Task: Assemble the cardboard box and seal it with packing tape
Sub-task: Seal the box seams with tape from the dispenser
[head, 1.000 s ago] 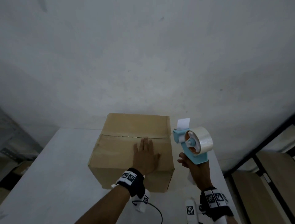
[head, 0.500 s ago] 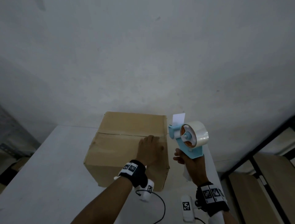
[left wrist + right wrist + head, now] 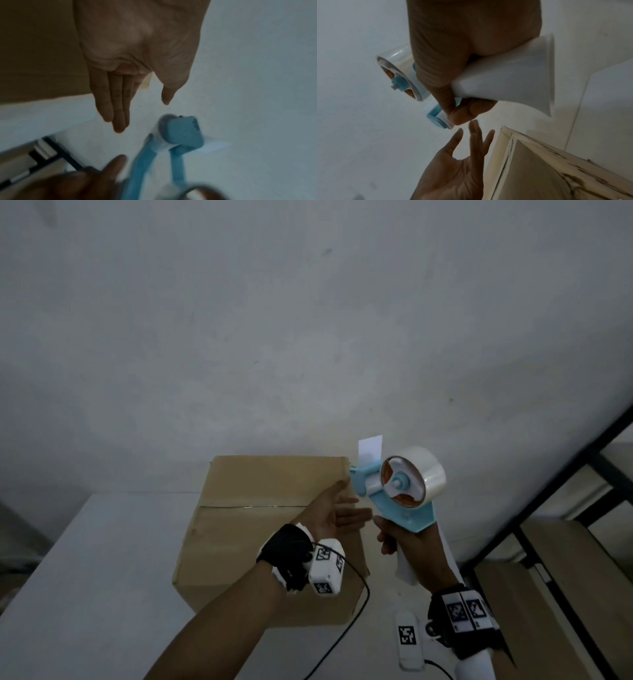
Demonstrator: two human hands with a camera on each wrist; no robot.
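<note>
A brown cardboard box [image 3: 260, 529] stands on the white table [image 3: 96, 570], its top flaps folded down with a seam across the middle. My right hand [image 3: 407, 546] grips the white handle of a blue tape dispenser [image 3: 397, 494] with a clear tape roll [image 3: 431, 474], held upright just right of the box. A loose tape end [image 3: 370, 448] sticks up from its front. My left hand [image 3: 339, 510] is lifted off the box, palm up, fingers [image 3: 118, 108] straight, reaching toward the dispenser [image 3: 181, 135] without touching it. In the right wrist view the left hand [image 3: 462, 159] is just below the dispenser's roller [image 3: 438, 120].
A plain wall rises behind the table. A black metal frame [image 3: 548, 491] with wooden shelves stands at the right. A black cable [image 3: 356, 604] runs from my left wrist camera over the box's near right corner. A white tagged block [image 3: 409, 638] lies near the table's front.
My left hand has lifted off the box top, turned palm up and moved right toward the dispenser. The dispenser has shifted slightly left, closer to the box.
</note>
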